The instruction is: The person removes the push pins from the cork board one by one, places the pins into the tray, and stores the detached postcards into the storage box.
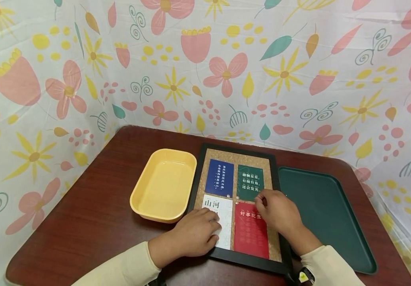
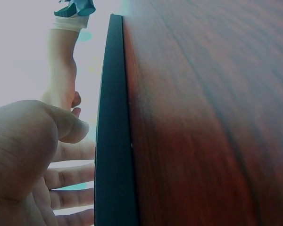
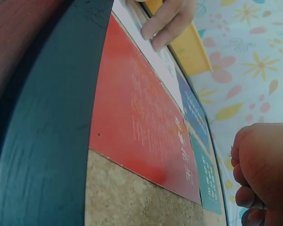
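Note:
A cork board in a black frame lies on the table and bears a blue card, a green card, a white card and a red card. My left hand rests on the white card with its fingers extended, covering part of the print. Above the border of the green and red cards, my right hand has its fingers curled and pinched together. A tiny thin point, like the tip of a pushpin, sticks out at its fingertips; the rest is hidden. Small pale pin heads show near the cards' inner corners.
Left of the board stands a yellow tray with raised sides. A dark green tray lies to the right, close beside the frame. Behind the brown table hangs a flower-patterned cloth.

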`<state>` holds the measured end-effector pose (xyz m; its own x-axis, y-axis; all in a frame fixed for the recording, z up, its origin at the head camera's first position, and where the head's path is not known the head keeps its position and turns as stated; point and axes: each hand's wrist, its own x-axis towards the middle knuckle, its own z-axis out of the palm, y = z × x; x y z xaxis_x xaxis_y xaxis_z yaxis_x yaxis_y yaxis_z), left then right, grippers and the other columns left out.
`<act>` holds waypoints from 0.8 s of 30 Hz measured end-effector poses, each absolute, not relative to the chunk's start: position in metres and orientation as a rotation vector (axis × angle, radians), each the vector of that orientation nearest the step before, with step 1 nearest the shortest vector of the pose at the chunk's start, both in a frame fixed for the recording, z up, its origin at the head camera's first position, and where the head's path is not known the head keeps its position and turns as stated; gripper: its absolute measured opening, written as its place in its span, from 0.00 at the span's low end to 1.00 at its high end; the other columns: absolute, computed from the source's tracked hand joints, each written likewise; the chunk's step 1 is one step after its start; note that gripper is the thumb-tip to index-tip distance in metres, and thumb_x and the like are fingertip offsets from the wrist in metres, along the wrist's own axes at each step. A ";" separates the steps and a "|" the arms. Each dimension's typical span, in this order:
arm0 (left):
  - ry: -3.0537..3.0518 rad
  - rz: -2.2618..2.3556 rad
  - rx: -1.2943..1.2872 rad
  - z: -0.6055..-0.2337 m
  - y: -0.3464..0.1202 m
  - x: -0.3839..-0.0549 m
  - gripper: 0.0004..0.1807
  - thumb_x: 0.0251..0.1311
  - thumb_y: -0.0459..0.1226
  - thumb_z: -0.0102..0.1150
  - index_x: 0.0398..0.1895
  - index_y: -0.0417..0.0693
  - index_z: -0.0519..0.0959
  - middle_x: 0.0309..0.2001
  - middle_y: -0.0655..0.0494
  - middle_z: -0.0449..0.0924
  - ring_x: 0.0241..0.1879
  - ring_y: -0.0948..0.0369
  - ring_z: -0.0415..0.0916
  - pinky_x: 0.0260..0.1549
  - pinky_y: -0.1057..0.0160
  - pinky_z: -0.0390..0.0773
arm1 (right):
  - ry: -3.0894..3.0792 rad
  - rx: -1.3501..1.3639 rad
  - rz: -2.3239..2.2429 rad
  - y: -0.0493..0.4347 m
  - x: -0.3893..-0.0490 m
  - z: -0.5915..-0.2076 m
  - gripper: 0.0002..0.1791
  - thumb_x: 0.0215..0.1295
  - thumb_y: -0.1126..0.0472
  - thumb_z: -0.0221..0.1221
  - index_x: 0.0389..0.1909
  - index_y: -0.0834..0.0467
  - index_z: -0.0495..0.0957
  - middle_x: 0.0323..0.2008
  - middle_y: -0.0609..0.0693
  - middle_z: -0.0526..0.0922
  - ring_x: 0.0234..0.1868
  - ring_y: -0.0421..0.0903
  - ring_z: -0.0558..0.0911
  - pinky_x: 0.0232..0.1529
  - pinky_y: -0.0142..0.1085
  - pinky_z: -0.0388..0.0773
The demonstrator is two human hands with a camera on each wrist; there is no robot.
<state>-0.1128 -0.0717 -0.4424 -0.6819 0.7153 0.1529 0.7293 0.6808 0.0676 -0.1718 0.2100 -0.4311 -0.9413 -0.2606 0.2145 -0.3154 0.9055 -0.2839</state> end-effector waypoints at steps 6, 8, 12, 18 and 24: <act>-2.760 -0.198 -1.199 -0.444 -0.072 -0.113 0.07 0.66 0.47 0.62 0.40 0.59 0.85 0.49 0.61 0.80 0.50 0.60 0.75 0.48 0.59 0.76 | -2.894 0.435 0.475 0.213 -0.169 -0.430 0.05 0.66 0.58 0.66 0.33 0.52 0.79 0.24 0.43 0.72 0.26 0.42 0.70 0.21 0.38 0.67; -2.758 -0.202 -1.199 -0.445 -0.071 -0.114 0.07 0.65 0.47 0.62 0.40 0.59 0.85 0.49 0.61 0.80 0.50 0.60 0.75 0.48 0.59 0.76 | -2.892 0.430 0.473 0.214 -0.168 -0.430 0.05 0.66 0.58 0.66 0.33 0.52 0.79 0.25 0.43 0.73 0.26 0.42 0.70 0.21 0.38 0.67; -2.760 -0.202 -1.199 -0.446 -0.071 -0.114 0.07 0.65 0.47 0.62 0.40 0.59 0.85 0.49 0.61 0.80 0.50 0.60 0.75 0.48 0.59 0.76 | -2.899 0.410 0.475 0.217 -0.166 -0.429 0.05 0.66 0.58 0.66 0.34 0.53 0.80 0.26 0.44 0.73 0.27 0.42 0.70 0.21 0.38 0.68; -2.763 -0.198 -1.197 -0.446 -0.071 -0.113 0.07 0.66 0.47 0.62 0.40 0.59 0.85 0.49 0.61 0.80 0.50 0.60 0.75 0.48 0.59 0.76 | -2.905 0.391 0.476 0.222 -0.165 -0.429 0.05 0.67 0.58 0.66 0.37 0.55 0.82 0.27 0.44 0.75 0.28 0.42 0.71 0.22 0.38 0.68; -2.762 -0.196 -1.194 -0.444 -0.071 -0.113 0.07 0.66 0.47 0.62 0.40 0.59 0.85 0.49 0.61 0.80 0.50 0.60 0.75 0.48 0.58 0.76 | -2.899 0.399 0.469 0.227 -0.163 -0.429 0.06 0.67 0.59 0.65 0.40 0.57 0.83 0.29 0.45 0.77 0.26 0.42 0.70 0.20 0.38 0.67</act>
